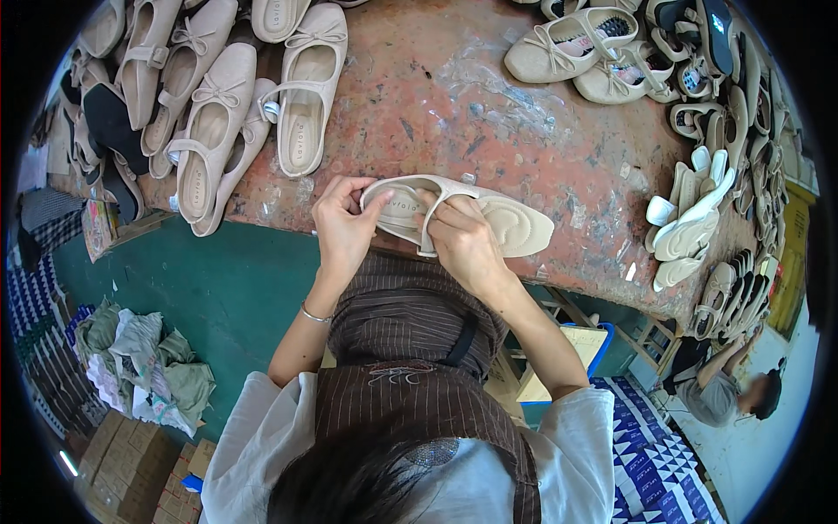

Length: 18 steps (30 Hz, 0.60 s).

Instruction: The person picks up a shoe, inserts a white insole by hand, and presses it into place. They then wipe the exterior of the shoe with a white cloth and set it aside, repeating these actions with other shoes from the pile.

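A beige flat shoe point(394, 229) with a strap lies on its side at the near edge of the table, heel to the left. My left hand point(343, 220) pinches its heel rim, thumb inside and fingers outside. My right hand point(463, 234) is closed at the strap, its fingertips reaching into the shoe opening and partly hidden. A cream insole point(517, 229) with a padded pattern extends right from under my right hand, over the toe area. How far it sits inside the shoe is hidden by that hand.
Finished-looking beige strap shoes point(209, 131) with bows stand at the left of the worn red table point(393, 96). More shoes point(567, 48) are at the far right. Loose cream insoles point(685, 231) are piled at the right edge. A person point(720, 393) is at lower right.
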Motion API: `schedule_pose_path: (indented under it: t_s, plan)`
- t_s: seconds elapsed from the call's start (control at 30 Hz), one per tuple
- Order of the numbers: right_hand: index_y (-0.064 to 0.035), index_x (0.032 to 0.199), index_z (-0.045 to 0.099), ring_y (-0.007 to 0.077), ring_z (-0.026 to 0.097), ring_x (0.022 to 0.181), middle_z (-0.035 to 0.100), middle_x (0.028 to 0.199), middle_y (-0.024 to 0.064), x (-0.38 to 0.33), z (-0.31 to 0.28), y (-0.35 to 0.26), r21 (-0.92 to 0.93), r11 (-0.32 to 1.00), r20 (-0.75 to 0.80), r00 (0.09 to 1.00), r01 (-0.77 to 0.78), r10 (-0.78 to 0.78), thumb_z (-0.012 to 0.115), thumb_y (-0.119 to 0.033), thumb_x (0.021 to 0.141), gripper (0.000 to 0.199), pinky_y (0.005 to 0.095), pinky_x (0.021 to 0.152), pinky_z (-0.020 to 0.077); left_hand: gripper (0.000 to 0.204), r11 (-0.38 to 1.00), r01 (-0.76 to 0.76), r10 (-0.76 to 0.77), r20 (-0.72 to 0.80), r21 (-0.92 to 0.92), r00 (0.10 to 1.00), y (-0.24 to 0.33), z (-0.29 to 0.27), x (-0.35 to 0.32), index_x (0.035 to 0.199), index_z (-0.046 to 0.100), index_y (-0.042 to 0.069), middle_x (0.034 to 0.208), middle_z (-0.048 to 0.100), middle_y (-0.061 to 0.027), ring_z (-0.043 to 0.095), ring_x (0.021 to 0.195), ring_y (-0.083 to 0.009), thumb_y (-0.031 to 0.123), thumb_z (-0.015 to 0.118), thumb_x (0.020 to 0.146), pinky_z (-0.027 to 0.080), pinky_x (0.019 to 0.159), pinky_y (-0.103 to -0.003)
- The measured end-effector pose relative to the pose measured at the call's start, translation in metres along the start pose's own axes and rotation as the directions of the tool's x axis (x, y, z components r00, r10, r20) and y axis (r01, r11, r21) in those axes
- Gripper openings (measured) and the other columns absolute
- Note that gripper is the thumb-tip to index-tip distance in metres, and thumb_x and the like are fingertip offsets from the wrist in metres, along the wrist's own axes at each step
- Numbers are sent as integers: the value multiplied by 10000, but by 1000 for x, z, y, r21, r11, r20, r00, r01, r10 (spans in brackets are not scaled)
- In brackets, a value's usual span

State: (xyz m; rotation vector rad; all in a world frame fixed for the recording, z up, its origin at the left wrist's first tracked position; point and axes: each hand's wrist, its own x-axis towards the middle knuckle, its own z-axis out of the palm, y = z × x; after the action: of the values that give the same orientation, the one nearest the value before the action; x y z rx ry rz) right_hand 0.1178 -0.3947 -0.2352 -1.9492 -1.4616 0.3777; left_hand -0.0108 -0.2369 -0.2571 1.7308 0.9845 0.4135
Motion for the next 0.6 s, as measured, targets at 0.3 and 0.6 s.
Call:
schedule_pose_path:
  t_s: [0.3,0.6]
  plan:
    - [-29,1165,725,269,606,1268,688,1266,133,7,-7,-14,-142,986,193,979,87,-59,646,-20,762,410,396,1068,474,73,998,-53,53,-23,-23,998,-2,-1,9,872,716,-37,715,642,-83,535,581,-100,10,754,831,420,541,-284]
    - [13,1047,756,343,626,1201,694,1178,221,-15,-19,-17,-453,878,12,983,-157,182,681,-82,749,321,520,1223,245,84,983,-77,75,20,169,997,7,-1,3,805,667,-8,611,599,-119,539,514,-162,43,707,860,404,499,-334]
